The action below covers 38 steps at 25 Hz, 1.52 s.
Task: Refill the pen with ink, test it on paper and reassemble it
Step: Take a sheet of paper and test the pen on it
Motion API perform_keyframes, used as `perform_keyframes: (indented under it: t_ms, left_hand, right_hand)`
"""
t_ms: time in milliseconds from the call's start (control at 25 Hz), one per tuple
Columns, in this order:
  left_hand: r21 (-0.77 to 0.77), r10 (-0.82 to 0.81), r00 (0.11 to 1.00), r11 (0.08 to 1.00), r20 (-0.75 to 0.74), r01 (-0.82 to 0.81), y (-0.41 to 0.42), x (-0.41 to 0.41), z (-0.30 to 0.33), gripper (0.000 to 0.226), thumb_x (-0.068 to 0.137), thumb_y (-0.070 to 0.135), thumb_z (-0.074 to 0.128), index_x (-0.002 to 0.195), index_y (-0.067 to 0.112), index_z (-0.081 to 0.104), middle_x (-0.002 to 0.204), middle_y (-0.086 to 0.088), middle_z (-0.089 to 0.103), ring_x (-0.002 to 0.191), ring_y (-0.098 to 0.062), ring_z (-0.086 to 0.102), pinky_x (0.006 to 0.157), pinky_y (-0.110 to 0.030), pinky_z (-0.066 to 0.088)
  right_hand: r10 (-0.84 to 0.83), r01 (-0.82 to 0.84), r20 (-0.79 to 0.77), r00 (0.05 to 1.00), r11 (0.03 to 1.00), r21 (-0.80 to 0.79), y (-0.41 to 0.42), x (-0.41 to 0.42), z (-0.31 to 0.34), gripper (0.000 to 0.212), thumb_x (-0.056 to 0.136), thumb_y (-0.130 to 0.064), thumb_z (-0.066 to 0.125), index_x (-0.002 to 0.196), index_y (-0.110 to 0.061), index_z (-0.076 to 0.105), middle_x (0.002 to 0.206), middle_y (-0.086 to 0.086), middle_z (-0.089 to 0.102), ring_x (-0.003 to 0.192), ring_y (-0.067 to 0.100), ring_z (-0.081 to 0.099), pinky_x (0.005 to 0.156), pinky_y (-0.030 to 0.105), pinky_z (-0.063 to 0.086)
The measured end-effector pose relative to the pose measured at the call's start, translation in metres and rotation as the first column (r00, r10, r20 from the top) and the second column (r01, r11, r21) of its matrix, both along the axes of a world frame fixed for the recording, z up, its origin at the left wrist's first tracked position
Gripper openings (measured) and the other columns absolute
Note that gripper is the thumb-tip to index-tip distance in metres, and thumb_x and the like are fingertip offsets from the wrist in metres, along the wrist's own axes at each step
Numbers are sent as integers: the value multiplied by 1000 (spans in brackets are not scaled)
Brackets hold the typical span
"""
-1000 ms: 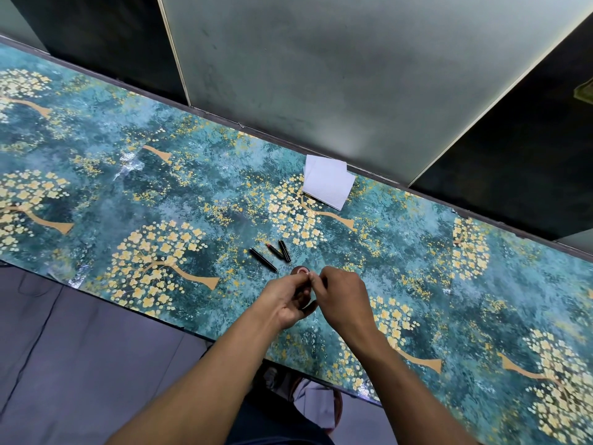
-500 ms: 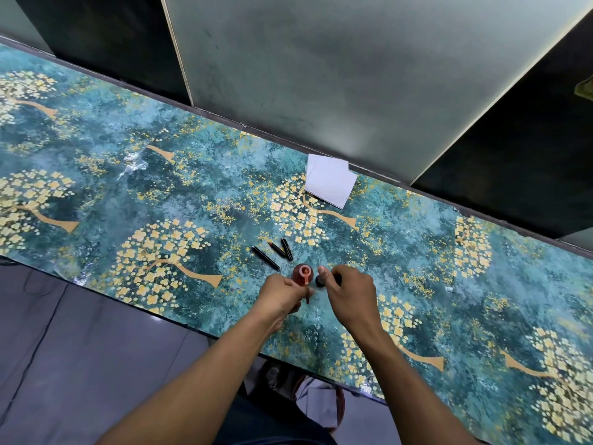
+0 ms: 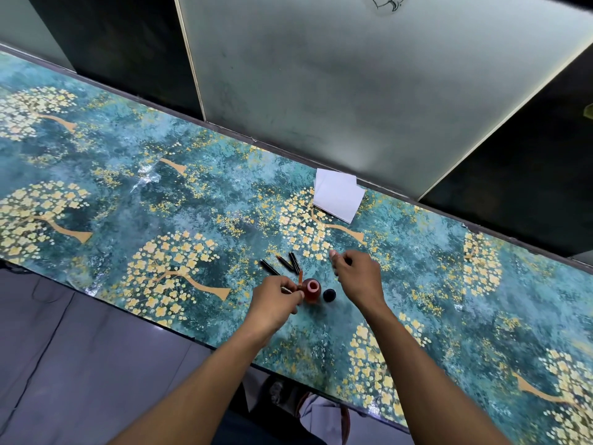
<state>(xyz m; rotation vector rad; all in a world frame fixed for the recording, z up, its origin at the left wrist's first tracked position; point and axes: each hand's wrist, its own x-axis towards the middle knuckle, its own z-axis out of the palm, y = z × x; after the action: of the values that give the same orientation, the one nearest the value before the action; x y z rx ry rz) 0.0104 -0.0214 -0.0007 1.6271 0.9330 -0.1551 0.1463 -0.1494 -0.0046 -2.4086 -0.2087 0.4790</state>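
A small red ink bottle (image 3: 311, 290) stands open on the table, its black cap (image 3: 329, 295) lying just to its right. My left hand (image 3: 274, 305) is beside the bottle's left side and pinches a thin orange ink tube (image 3: 300, 279) that points up and away. Three black pen parts (image 3: 269, 267) (image 3: 285, 261) (image 3: 295, 262) lie just beyond the bottle. My right hand (image 3: 356, 277) hovers right of the cap, fingers loosely curled, with nothing visible in it. Folded white paper (image 3: 337, 198) rests near the table's far edge.
The long table (image 3: 134, 200) has a glossy teal covering with golden trees. A grey panel (image 3: 321, 75) rises behind its far edge. The near edge runs diagonally, with grey floor (image 3: 64, 364) below on the left.
The cap came off the bottle in my right hand and now lies on the table. That hand has lifted away to the right. My left hand still holds the orange tube by the bottle.
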Motion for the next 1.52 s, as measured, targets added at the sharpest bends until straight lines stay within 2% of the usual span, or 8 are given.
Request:
perform_keyframes:
  t_ms: [400, 600, 760, 960, 1160, 1280, 1400, 1520]
  left_hand:
    - [-30, 44, 983, 999, 179, -39, 34, 9, 29, 9, 86, 20, 73, 78, 18, 76, 73, 3, 73, 64, -7, 61, 68, -31, 51]
    - [-28, 15, 979, 1000, 204, -10, 38, 11, 28, 11, 86, 23, 72, 76, 21, 76, 74, 2, 73, 68, -8, 63, 70, -33, 53]
    - [-24, -4, 973, 1000, 229, 9, 43, 11, 21, 12, 87, 24, 72, 76, 21, 76, 78, -1, 74, 75, -15, 67, 72, -36, 55]
    - [-31, -8, 977, 999, 215, 14, 47, 12, 19, 12, 88, 24, 72, 77, 20, 76, 79, -1, 74, 74, -13, 67, 73, -37, 56]
    - [-48, -43, 976, 997, 215, 54, 43, 19, 26, 12, 88, 24, 72, 78, 18, 76, 75, -2, 73, 68, -9, 63, 69, -33, 53]
    - [-68, -37, 977, 996, 209, 52, 41, 23, 25, 10, 87, 23, 73, 79, 17, 76, 78, -1, 74, 70, -9, 64, 72, -36, 56]
    - [-64, -42, 978, 996, 203, 56, 40, 23, 23, 11, 87, 23, 73, 79, 17, 76, 80, -1, 74, 71, -9, 65, 73, -37, 56]
    - [-63, -42, 979, 996, 201, 56, 43, 22, 23, 12, 88, 22, 72, 78, 17, 75, 77, -4, 73, 69, -10, 63, 72, -37, 56]
  right_hand:
    - [-121, 122, 13, 993, 987, -103, 41, 109, -26, 14, 92, -26, 70, 89, -13, 69, 94, 9, 72, 83, 25, 62, 69, 30, 41]
    - [-347, 345, -45, 937, 937, -45, 52, 151, -37, 36, 88, -29, 75, 113, -9, 62, 115, 16, 67, 107, 35, 61, 77, 32, 42]
    - [-456, 457, -133, 880, 889, -22, 62, 166, -52, 46, 81, -28, 83, 116, -12, 59, 118, 17, 67, 104, 36, 63, 77, 36, 49]
    - [-538, 543, -133, 832, 840, -2, 62, 166, -50, 35, 80, -17, 84, 110, -15, 66, 114, 15, 69, 103, 37, 65, 73, 32, 45]
    - [-558, 562, -108, 823, 827, 9, 50, 165, -42, 23, 75, -21, 88, 73, -16, 66, 76, 7, 74, 69, 25, 73, 69, 32, 56]
    - [-537, 538, -61, 842, 843, 11, 46, 162, -40, 23, 83, -18, 81, 68, -18, 65, 62, 0, 72, 58, 19, 73, 66, 31, 56]
    - [-515, 514, 1, 857, 857, -33, 46, 160, -33, 5, 88, -21, 76, 83, -22, 76, 83, 1, 76, 73, 23, 69, 66, 28, 49]
    - [-521, 525, 65, 851, 847, -80, 48, 159, -28, 10, 92, -21, 71, 95, -25, 79, 103, 8, 74, 86, 33, 64, 68, 29, 43]
